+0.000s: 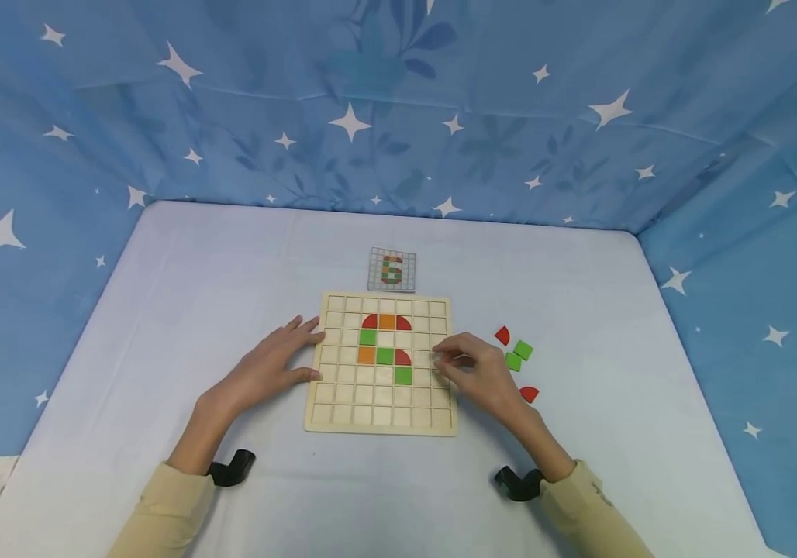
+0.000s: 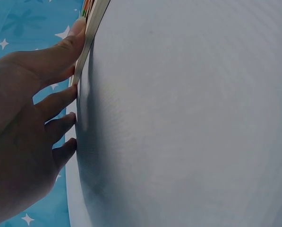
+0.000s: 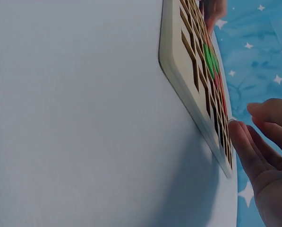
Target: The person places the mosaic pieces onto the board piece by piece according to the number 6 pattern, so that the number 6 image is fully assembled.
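A pale wooden grid board (image 1: 343,395) lies on the white table, holding several red, orange and green pieces. My left hand (image 1: 273,364) has its fingers spread, the fingertips and thumb touching the board's left edge. Over the right side of the board hovers my right hand (image 1: 475,368); its fingers are bent, and a gap shows between thumb and fingers in the right wrist view, with no piece seen there. To its right lie a red quarter-circle (image 1: 502,335), a green square (image 1: 522,350), another green square (image 1: 513,361) and a second red quarter-circle (image 1: 529,394).
A small pattern card (image 1: 374,271) showing a coloured figure on a grid lies just behind the board. Blue star-printed cloth (image 1: 398,116) hangs around the back and sides of the table (image 1: 245,263). Black wrist devices (image 1: 233,468) sit at both cuffs.
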`<state>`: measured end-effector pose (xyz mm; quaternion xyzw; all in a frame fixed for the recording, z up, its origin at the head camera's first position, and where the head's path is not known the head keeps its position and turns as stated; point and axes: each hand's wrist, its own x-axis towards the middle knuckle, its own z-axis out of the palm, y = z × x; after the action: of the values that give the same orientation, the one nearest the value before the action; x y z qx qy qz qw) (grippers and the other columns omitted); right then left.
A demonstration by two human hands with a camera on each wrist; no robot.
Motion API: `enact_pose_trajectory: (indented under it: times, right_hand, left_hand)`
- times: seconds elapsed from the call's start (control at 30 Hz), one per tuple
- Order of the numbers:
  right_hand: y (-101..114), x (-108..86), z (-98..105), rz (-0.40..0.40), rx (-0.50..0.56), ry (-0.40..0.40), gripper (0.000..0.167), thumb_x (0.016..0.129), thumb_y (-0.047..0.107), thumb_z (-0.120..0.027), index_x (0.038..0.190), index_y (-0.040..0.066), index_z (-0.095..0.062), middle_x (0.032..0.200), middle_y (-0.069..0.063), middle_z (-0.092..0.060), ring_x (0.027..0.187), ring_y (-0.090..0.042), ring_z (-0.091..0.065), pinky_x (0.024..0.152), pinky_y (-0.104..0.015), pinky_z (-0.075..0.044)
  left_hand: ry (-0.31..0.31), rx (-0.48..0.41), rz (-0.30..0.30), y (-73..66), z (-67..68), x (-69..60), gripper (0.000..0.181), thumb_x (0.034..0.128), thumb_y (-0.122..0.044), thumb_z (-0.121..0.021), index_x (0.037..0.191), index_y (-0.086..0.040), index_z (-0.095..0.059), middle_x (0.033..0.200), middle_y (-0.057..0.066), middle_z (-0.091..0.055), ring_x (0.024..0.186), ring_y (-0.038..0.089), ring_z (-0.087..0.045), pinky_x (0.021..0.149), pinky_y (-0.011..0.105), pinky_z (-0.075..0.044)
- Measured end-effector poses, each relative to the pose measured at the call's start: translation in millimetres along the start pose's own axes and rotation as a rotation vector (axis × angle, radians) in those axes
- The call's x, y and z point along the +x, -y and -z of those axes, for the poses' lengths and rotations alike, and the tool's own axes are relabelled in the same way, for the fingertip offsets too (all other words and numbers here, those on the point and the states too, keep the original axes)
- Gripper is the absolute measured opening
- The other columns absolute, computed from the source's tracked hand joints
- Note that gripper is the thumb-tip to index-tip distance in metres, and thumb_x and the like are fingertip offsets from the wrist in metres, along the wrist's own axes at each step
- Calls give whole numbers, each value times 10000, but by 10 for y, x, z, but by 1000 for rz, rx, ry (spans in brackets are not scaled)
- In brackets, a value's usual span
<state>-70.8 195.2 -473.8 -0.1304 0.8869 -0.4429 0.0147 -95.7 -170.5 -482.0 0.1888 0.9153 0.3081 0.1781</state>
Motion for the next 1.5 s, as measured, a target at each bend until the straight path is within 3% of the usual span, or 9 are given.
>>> enact_pose_trajectory:
  times: [0.53,0.9,1.13,1.33,1.5]
  right_hand:
    - [-223,-67,312,-24,-83,-66,218,869,-48,-779,1076,14,-757,1010,-100,-741,894,-228,-708,796,-383,-643]
    - [-380,-52,447,-1,-183,-126,229,868,-42,-784,1081,36,-753,983,-79,-743,807,-213,-720,687,-198,-596]
    - [-418,-34,551,5,-258,-148,231,862,-34,-790,1086,13,-754,955,-106,-709,779,-218,-693,670,-226,-589]
    - [-471,33,641,-19,-335,-123,270,849,-10,-812,1110,-14,-744,936,-136,-665,754,-214,-628,632,-252,-524]
    - [-542,59,676,-47,-341,-96,266,862,-16,-795,1120,-34,-730,978,-175,-651,775,-244,-616,642,-270,-502]
  left_hand:
    - [0,-3,-7,-16,8,-6,687,924,-321,-782,1518,-106,-513,1701,67,-281,1595,347,-155,1274,600,-189]
    - [8,4,-3,-18,11,1,693,923,-320,-783,1518,-93,-511,1702,69,-277,1595,347,-154,1282,585,-177]
    - [12,8,-1,-22,22,8,691,924,-321,-782,1516,-91,-512,1702,76,-278,1596,347,-153,1289,574,-161]
    - [14,3,8,-32,23,4,694,922,-322,-783,1517,-90,-512,1702,78,-276,1596,350,-149,1284,588,-168]
    - [15,-3,8,-29,13,8,697,922,-324,-782,1519,-91,-509,1703,76,-272,1597,350,-143,1282,593,-168]
